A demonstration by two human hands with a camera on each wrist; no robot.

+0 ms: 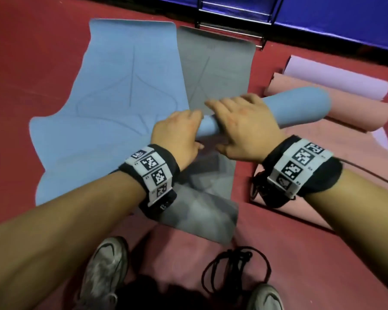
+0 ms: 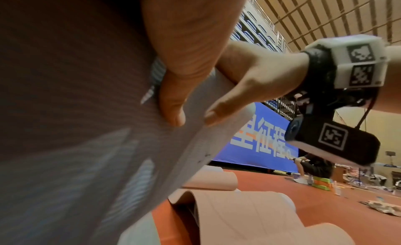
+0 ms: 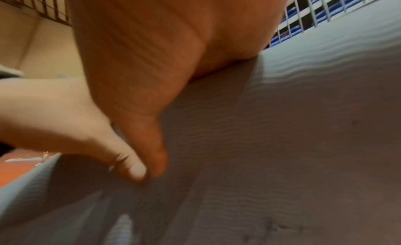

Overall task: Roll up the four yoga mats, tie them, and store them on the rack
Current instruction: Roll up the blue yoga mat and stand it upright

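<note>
While the blue roll (image 1: pixel 289 104) lies slantwise across the grey mat (image 1: pixel 213 70), you have both hands on its near end — your left hand (image 1: pixel 177 135) curled over the tip, thumb tucked beneath, and your right hand (image 1: pixel 242 124) laid on top just beside it, fingers spread and bent over the curve, thumb pressed to the underside. Seen from the left wrist, the 2 thumbs (image 2: pixel 173 110) sit close together against the mat's ribbed surface; from the right wrist, they nearly touch. That roll's far end points toward the pink mat (image 1: pixel 336 113), which lies half rolled on the red floor (image 1: pixel 31 52) at your right, with a lilac mat (image 1: pixel 336 81) rolled just beyond it. Left of the grey mat, a second blue mat (image 1: pixel 103 104) lies flat and overlaps its edge. Farther off, the black metal rack (image 1: pixel 235 16) stands against a blue banner (image 1: pixel 345 19). Near your shoes (image 1: pixel 103 271), a black cord (image 1: pixel 235 265) lies coiled on the floor.
</note>
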